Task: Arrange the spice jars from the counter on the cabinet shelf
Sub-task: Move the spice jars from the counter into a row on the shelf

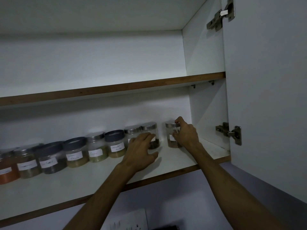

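Two hands reach into an open wall cabinet, viewed from below. The right hand (186, 133) grips the last spice jar (172, 136) at about 3 o'clock from frame centre, thumb over its steel lid and fingers curled round the glass wall; the jar stands upright on the lower shelf (93, 176), apart from the row. The left hand (141, 152) lies at roughly 5 o'clock from centre, fingers extended and relaxed, fingertips touching the dark-filled jar (152, 136) at the row's right end; it clasps nothing. A row of labelled jars (98, 147) runs from that jar toward 9 o'clock, standing side by side, their contents ranging from green-brown powders to an orange one at the far left; most labels are blurred. The upper shelf (116, 87) crosses at 12 o'clock. The cabinet door (265, 97) stands open at 3 o'clock, carried on two metal hinges (230, 132). A wall socket (129, 219) shows at 6 o'clock.
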